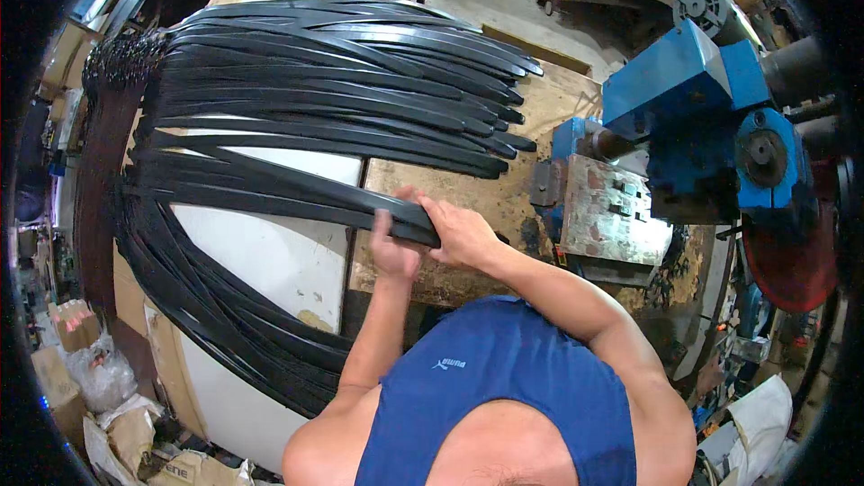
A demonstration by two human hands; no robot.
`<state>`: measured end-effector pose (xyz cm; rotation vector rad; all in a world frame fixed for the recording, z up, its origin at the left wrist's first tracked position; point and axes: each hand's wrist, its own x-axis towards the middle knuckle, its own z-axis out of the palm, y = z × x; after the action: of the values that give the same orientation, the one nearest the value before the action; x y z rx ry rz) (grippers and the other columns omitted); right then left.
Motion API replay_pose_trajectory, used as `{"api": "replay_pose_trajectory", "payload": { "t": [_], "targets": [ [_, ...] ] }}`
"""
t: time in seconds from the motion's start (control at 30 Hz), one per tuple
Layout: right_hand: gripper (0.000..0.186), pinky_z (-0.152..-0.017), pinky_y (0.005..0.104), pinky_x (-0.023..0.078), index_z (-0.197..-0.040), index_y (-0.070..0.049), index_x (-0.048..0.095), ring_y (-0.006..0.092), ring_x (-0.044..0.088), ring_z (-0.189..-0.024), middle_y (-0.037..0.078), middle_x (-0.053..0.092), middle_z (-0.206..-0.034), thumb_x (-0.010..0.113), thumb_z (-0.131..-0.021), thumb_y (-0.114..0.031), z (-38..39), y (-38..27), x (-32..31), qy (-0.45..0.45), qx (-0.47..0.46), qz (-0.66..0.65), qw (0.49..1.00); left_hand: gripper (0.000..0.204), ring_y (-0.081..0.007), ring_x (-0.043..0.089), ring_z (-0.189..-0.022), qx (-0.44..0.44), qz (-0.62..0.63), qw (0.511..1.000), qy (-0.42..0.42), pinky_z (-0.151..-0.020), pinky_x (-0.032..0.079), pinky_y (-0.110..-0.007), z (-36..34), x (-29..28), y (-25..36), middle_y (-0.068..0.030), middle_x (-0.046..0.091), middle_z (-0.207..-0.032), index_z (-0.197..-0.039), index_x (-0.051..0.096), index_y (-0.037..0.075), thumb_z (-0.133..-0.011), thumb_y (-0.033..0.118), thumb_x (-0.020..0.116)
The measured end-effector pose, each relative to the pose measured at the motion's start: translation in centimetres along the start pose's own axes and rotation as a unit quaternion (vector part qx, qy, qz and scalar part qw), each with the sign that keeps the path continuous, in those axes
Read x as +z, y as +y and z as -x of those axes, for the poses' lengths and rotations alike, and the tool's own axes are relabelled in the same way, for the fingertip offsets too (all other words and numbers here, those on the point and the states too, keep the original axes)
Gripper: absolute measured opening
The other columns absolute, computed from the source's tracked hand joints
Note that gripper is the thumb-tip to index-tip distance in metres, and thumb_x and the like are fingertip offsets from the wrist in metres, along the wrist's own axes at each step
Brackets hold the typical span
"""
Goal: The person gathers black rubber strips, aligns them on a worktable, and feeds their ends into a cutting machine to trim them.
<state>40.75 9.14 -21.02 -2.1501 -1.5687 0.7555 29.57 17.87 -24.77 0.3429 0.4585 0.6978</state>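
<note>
Strips [324, 195] lie bunched in the right hand [461, 230], probably to keep ends together. Beside it, I cannot tell whether the blurred left hand [394, 254] grips.

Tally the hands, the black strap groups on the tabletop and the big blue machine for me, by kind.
Hands: 2 (left hand, right hand)
Black strap groups: 3 (held bundle, far group, near group)
Big blue machine: 1
Total: 6
Single straps overlap too much to count.
</note>
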Motion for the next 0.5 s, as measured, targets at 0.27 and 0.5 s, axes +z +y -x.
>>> {"api": "replay_pose_trajectory", "payload": {
  "t": [0.27,0.5],
  "targets": [
    [0.079,-0.083,0.0428,0.049,-0.131,-0.008,0.041,0.0366,0.059,-0.097,0.018,0.059,-0.103,0.079,-0.063,-0.023,12.0,0.4,-7.3,-0.061,0.096,0.037,0.993,0.073,-0.0370,0.049,-0.119,0.258,0.113,0.959,-0.016,-0.102,0.039,-0.052,-7.6,-7.7,16.7,-0.0208,0.044,-0.134,-0.137,0.039,0.003,-0.092,0.059,0.028],
    [0.093,-0.093,0.0432,0.043,-0.132,-0.013,0.043,0.0362,0.052,-0.107,0.014,0.054,-0.111,0.085,-0.049,-0.017,29.3,9.1,-10.7,-0.011,0.244,0.207,0.947,0.071,-0.0361,0.051,-0.110,0.358,-0.013,0.926,-0.120,-0.100,0.041,-0.047,-12.0,-9.4,31.5,-0.0272,0.054,-0.118,-0.131,0.041,-0.009,-0.090,0.049,0.033]
  ]
}}
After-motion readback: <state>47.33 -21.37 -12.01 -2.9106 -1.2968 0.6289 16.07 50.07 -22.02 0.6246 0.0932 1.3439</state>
